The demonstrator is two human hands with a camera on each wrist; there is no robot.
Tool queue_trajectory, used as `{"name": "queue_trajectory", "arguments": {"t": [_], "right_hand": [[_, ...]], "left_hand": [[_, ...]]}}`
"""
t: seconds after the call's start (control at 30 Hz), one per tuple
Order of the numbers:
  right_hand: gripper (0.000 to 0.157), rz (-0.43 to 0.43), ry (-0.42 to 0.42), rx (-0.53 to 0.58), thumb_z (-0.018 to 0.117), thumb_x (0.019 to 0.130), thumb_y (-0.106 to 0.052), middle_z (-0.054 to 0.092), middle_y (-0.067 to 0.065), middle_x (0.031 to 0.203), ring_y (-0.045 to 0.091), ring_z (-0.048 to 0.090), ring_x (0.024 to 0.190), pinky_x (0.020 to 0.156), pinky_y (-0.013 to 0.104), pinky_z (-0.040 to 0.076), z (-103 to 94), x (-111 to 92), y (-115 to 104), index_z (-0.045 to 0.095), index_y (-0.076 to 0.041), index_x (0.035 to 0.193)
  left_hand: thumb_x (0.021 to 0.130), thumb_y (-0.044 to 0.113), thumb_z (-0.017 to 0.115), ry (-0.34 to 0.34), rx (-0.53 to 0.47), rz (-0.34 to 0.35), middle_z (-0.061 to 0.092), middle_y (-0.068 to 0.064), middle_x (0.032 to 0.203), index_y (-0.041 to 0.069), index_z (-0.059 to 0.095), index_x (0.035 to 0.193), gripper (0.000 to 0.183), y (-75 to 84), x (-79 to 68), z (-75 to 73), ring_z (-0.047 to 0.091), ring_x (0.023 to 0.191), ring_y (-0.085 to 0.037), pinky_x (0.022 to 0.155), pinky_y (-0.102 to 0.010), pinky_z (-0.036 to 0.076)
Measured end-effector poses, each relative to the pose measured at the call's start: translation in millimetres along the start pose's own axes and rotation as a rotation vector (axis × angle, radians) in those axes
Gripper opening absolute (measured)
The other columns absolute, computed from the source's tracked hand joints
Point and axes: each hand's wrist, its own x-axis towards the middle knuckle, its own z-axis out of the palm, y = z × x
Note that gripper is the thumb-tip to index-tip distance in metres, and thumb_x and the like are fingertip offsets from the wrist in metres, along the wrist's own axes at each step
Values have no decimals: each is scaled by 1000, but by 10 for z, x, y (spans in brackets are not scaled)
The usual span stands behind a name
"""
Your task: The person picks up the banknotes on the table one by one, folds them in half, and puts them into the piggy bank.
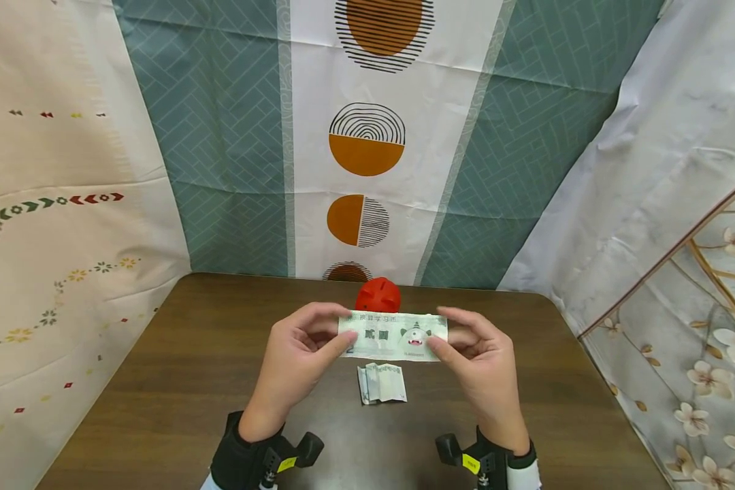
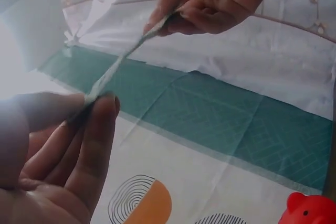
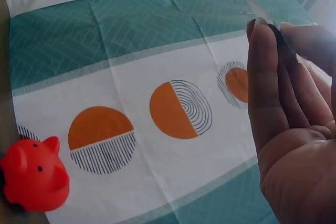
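A pale green play banknote (image 1: 393,336) is held flat and upright above the table, its printed face toward the head camera. My left hand (image 1: 306,364) pinches its left end between thumb and fingers, and my right hand (image 1: 478,367) pinches the right end the same way. In the left wrist view the banknote (image 2: 113,72) shows edge-on, stretched between both hands. Below it on the table lies a small stack of folded banknotes (image 1: 382,384). Behind the held note stands a red piggy bank (image 1: 378,295), its lower part hidden by the note.
The brown wooden table (image 1: 177,381) reaches back to a patterned green and white curtain (image 1: 233,150). A cream cloth (image 1: 67,272) hangs at the left, a white floral cloth (image 1: 680,340) at the right. Each wrist wears a black strap with a camera.
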Motion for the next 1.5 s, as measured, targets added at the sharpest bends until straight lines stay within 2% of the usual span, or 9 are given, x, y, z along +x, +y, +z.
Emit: {"name": "queue_trajectory", "arguments": {"t": [0.13, 0.3, 0.7, 0.87, 1.0, 1.13, 1.3, 1.4, 1.5], "right_hand": [[41, -28, -14, -9, 73, 86, 13, 80, -5, 89, 15, 74, 70, 66, 26, 61, 4, 8, -6, 63, 10, 125], [21, 28, -1, -33, 75, 88, 5, 80, 0, 93, 21, 74, 66, 67, 30, 63, -2, 5, -25, 71, 9, 108], [14, 40, -9, -35, 73, 90, 5, 78, -2, 91, 17, 72, 68, 66, 28, 62, -11, 4, -10, 72, 10, 103], [7, -38, 3, -47, 72, 88, 9, 65, 0, 82, 15, 58, 70, 57, 24, 48, -14, 18, 11, 74, 7, 94], [7, -49, 5, -53, 70, 90, 10, 57, -2, 65, 14, 49, 57, 46, 29, 35, -27, 18, 22, 74, 7, 94], [7, -12, -19, -18, 67, 93, 8, 66, -5, 60, 11, 60, 52, 47, 26, 46, -35, 9, 12, 70, 11, 98], [11, -5, -78, 52, 63, 97, 4, 79, -1, 82, 18, 76, 70, 61, 32, 60, -29, 2, -6, 68, 14, 101], [20, -56, -95, 100, 56, 102, 0, 79, -1, 90, 20, 76, 75, 65, 32, 61, -28, 0, 2, 71, 13, 100], [27, -99, -83, 113, 52, 105, -2, 78, -5, 89, 12, 69, 72, 64, 25, 58, -21, -1, 10, 75, 7, 98]], "left_hand": [[86, 7, 82, 37, 43, -28, 78, -8, 86, 10, 71, 120, 36, 18, 2, -5, 68, 69, -13, 66, -25, 59], [84, 10, 84, 49, 70, -98, 79, -8, 88, 7, 79, 100, 17, 30, 3, -7, 71, 69, -13, 64, -27, 60], [85, 11, 84, 35, 29, -106, 78, -10, 90, 6, 81, 98, 14, 37, 10, -27, 68, 67, -15, 59, -26, 57], [83, 6, 84, 66, 39, -12, 70, -5, 78, 8, 81, 93, 10, 24, 23, -28, 57, 64, -13, 54, -23, 48], [87, 7, 81, 53, 22, -32, 60, -2, 62, 8, 80, 95, 8, 26, 16, -29, 53, 53, -12, 45, -25, 40], [91, 7, 76, 0, -50, -73, 65, -9, 60, 3, 77, 100, 9, 32, 13, -27, 61, 49, -14, 46, -27, 51], [95, 5, 71, -56, -142, -87, 77, -18, 85, -2, 73, 103, 11, 33, 20, -34, 74, 69, -21, 64, -34, 63], [98, 5, 67, -67, -149, -72, 78, -14, 92, -2, 72, 104, 11, 22, 17, -47, 76, 77, -22, 74, -33, 63], [99, 3, 64, -40, -101, -40, 77, -3, 90, -2, 74, 100, 11, 22, 12, -49, 71, 77, -15, 71, -26, 60]]}}
